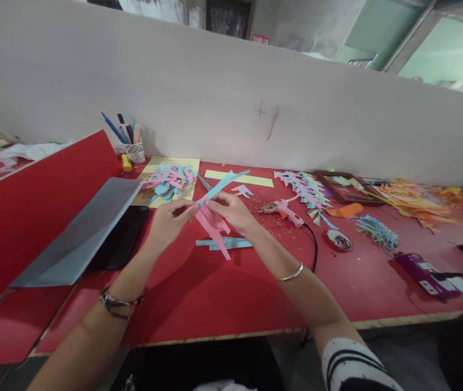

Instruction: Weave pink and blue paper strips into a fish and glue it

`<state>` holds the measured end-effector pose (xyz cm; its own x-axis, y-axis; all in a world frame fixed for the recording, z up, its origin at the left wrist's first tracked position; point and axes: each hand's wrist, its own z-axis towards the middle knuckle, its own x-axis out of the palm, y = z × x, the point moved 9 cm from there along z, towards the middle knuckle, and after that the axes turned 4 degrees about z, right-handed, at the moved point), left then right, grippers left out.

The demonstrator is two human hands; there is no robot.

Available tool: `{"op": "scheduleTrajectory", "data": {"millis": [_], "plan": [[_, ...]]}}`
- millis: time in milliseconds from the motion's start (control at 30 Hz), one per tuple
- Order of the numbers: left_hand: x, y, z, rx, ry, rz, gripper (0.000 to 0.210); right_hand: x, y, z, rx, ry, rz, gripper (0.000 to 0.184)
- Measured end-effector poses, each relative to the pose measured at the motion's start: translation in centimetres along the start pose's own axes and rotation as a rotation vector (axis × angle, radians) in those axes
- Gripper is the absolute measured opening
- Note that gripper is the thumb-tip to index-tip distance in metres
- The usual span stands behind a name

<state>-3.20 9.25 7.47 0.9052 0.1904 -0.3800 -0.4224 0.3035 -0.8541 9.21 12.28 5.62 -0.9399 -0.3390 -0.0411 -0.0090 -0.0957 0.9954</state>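
Over the red table (215, 293), both hands meet at crossed paper strips. My left hand (174, 217) pinches the joint from the left, thumb and finger closed on it. From the other side my right hand (233, 212) pinches the same spot. A blue paper strip (225, 186) slants up to the right from the fingers, and pink paper strips (216, 233) hang below. The fold between the fingertips is partly hidden. Beneath lie flat blue strips (231, 244). Just beyond are scissors (204, 183), partly covered, and a small folded pink and blue piece (242, 190).
Behind stand a pile of folded pieces (170, 180) and a pen cup (134, 150). To the right lie a pink glue gun (286, 210) with a black cord, a woven paper garland (306, 187), a small dish (339, 239) and a purple power strip (424, 276). A red board (39, 212) leans left.
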Motion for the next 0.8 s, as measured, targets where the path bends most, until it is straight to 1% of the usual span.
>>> {"op": "scheduleTrajectory", "data": {"millis": [133,233,367,467,533,700,800], "plan": [[0.2,0.2,-0.1,-0.013,0.013,-0.049,0.016,-0.1,-0.1,0.1,-0.006,-0.002,-0.028,0.007],[0.6,0.4,-0.1,-0.007,0.049,-0.082,0.017,-0.1,0.3,0.1,-0.033,0.010,-0.078,0.006],[1.2,0.6,-0.1,0.008,0.112,-0.104,0.022,0.0,0.9,0.2,-0.094,0.024,-0.145,0.004],[1.4,0.4,-0.2,0.005,0.165,-0.098,0.024,0.4,1.5,0.0,-0.164,0.061,-0.231,0.005],[1.2,-0.2,-0.3,0.036,0.158,-0.033,0.025,0.8,2.0,-0.3,-0.210,0.091,-0.305,0.009],[0.3,-2.3,-1.0,0.197,0.074,0.220,0.028,1.8,3.2,-1.3,-0.268,0.150,-0.451,0.014],[0.1,-2.9,-1.3,0.222,0.058,0.277,0.027,2.4,3.8,-1.8,-0.288,0.178,-0.491,0.014]]}}
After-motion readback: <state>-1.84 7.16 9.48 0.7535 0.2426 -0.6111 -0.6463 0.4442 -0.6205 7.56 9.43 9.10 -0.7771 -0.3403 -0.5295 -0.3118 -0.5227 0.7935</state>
